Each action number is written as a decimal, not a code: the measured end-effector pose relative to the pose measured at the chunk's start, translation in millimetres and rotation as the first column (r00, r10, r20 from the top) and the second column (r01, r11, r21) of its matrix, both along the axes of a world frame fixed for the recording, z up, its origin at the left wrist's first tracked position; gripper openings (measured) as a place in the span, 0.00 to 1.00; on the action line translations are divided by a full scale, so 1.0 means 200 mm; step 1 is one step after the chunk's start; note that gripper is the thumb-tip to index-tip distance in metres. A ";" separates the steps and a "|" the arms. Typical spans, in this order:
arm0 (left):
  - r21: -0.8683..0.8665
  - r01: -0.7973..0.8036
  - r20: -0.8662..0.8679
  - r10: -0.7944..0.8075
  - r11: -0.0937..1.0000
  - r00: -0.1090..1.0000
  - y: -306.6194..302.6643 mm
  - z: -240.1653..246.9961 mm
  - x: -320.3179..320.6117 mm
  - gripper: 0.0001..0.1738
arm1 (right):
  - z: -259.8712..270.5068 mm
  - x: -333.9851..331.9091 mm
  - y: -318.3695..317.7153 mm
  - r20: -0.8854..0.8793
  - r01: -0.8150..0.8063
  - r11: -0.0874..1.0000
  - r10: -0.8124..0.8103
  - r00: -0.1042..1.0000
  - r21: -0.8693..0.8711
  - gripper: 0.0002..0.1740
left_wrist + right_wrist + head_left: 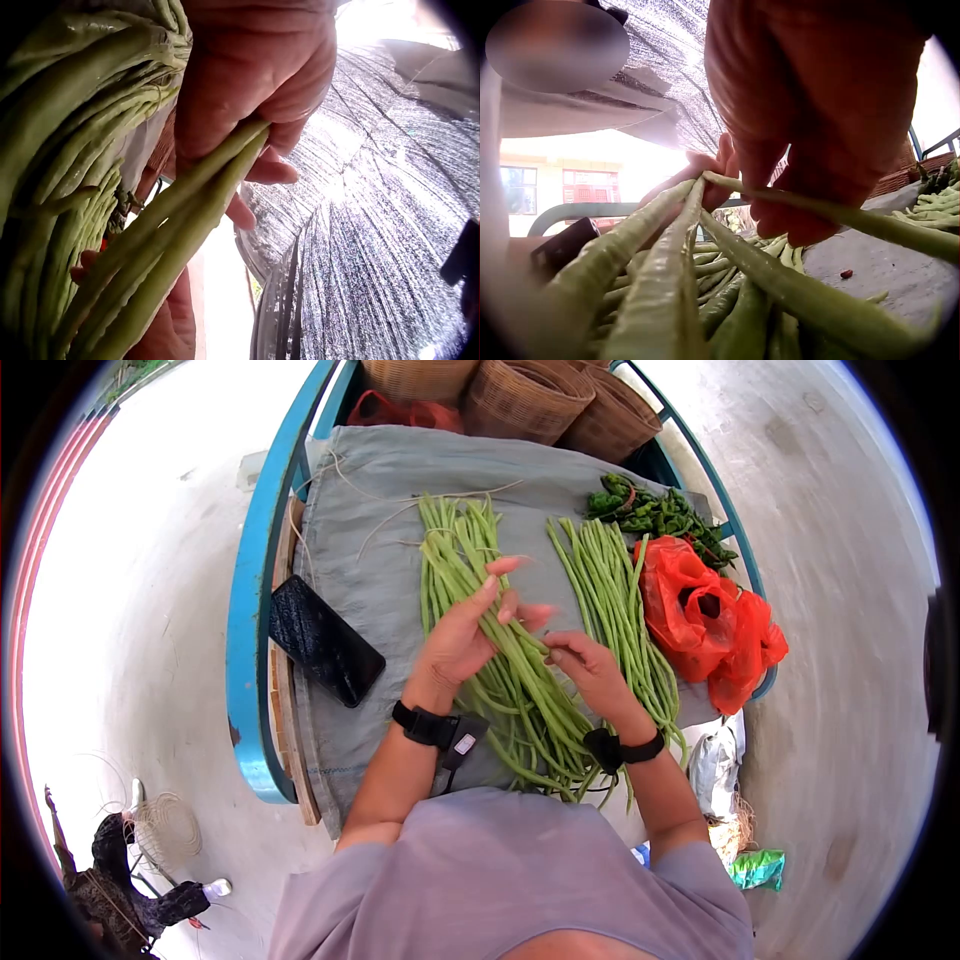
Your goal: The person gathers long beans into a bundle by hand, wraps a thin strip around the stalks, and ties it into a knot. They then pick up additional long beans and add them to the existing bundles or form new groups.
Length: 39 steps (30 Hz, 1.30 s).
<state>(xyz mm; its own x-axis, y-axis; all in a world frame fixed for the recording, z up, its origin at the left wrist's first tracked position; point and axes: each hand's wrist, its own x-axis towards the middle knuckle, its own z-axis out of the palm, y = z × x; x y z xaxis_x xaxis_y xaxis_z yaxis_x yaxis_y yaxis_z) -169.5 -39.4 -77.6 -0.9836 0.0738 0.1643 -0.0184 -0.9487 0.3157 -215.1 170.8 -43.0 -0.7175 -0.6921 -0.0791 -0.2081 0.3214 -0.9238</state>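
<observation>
Several long green beans (515,645) lie across my left hand (465,630), whose thumb and palm hold them above a larger bunch. In the left wrist view, bean ends (199,202) come out from under that hand (259,71). My right hand (592,668) is beside the held beans, its thumb and fingertips pinching a bean. The right wrist view shows this bean (847,214) passing under the fingers of my right hand (810,97). The loose bunch (455,550) rests on the grey cloth (370,490), a thin tie round its upper part.
A second bean bunch (610,580) lies to the right, near green peppers (660,515) and red plastic bags (690,610). A black phone (325,640) lies at the left by the blue rail (250,660). Woven baskets (525,400) stand at the back.
</observation>
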 end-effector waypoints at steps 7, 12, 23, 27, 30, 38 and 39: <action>0.075 -0.043 0.116 0.034 0.996 0.993 0.01 0.00 -0.01 0.22 | -0.03 -0.37 0.32 -0.766 0.559 0.727 -0.070 0.639 0.399 0.14; 0.072 0.046 0.148 -0.057 0.996 0.987 -0.01 -0.06 -0.03 0.22 | -0.24 -0.58 0.51 -0.729 0.648 0.598 -0.147 0.668 0.473 0.15; -0.032 0.056 0.249 -0.046 0.998 0.967 -0.03 -0.05 -0.02 0.23 | 0.03 -0.34 0.26 -0.169 0.522 0.837 -0.545 0.821 -0.166 0.08; 0.004 0.049 0.215 -0.049 0.999 0.975 -0.02 -0.05 -0.03 0.27 | 0.16 -0.09 0.13 -0.155 0.410 0.907 -0.420 0.894 -0.092 0.08; 0.004 0.018 0.195 -0.019 1.000 0.981 -0.01 -0.04 -0.03 0.28 | 0.11 0.04 0.07 -0.132 0.288 0.957 -0.288 0.948 -0.016 0.09; -0.013 0.021 0.189 -0.018 1.000 0.982 -0.01 -0.02 -0.02 0.27 | 0.05 0.10 0.02 -0.356 0.105 0.993 -0.080 0.931 0.053 0.11; -0.018 0.015 0.192 -0.012 1.000 0.981 0.00 -0.02 -0.02 0.27 | 0.05 0.10 0.02 -0.362 0.078 0.995 -0.050 0.931 0.063 0.11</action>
